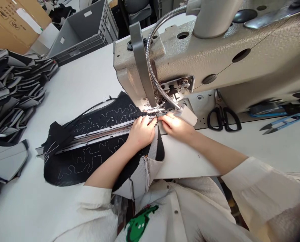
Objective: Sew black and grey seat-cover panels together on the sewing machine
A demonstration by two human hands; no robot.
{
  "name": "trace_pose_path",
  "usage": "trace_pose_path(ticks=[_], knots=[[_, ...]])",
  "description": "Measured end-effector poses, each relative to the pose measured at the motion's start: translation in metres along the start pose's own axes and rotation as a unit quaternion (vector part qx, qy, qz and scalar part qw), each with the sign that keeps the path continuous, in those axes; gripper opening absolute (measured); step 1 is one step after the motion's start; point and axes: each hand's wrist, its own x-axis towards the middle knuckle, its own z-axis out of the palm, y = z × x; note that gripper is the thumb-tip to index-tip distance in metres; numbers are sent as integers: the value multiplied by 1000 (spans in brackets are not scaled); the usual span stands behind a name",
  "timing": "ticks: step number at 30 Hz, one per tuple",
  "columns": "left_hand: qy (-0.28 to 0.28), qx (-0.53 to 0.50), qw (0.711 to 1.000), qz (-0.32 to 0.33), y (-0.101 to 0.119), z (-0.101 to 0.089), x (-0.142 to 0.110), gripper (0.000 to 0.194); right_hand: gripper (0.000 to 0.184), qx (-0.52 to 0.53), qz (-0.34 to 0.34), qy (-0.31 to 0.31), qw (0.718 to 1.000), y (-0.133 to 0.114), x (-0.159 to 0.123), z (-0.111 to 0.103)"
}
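A: Where are the hands?

B: Close in at the stitching point. The left hand (143,131) is closed over the edge of the black fabric piece (77,164), thumb and forefinger drawn together. The right hand (176,126) sits just beside it, fingers curled at the same edge; with the glare there, I can't tell whether it pinches the cloth or only presses it.

A: How would you handle this seam?

B: I'd steer lightly with the left and flatten the edge with the right, letting the machine (215,64) do the pulling. Fingertips look very near the presser foot (158,113), so I'd guide from a little farther back.

A: And the rest of the piece?

B: It lies on the white table (182,161), stretching leftward, with pale strips (102,131) running lengthwise. A grey panel (139,171) hangs over the near edge; its weight could drag the seam off line, so I'd support it.

A: Anything farther out?

B: The scissors (223,117) and blue snips (282,124) lie to the right, apart from the cloth. Stacked pieces (16,90) sit far left; I'd stop the work snagging there.
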Motion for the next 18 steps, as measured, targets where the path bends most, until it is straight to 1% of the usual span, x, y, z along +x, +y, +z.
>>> trace_pose_path(ticks=[3, 6, 10, 15, 18], knots=[[-5, -4, 1000, -4, 1, 0, 0, 42, 33, -10, -17, -7, 1000, -1, 3, 0], [-8, -4, 1000, -26, 5, 1, -3, 43, 35, -45, -18, -39, 998, -4, 5, -1], [-17, 4, 998, -54, 9, 2, -6, 45, 40, -90, 6, -87, 992, -12, 6, -5], [-28, 12, 997, -70, 14, 1, -7, 45, 44, -98, 36, -142, 984, -21, 8, -10], [-27, 17, 996, -81, 14, 0, -4, 46, 44, -102, 45, -154, 982, -25, 11, -10]])
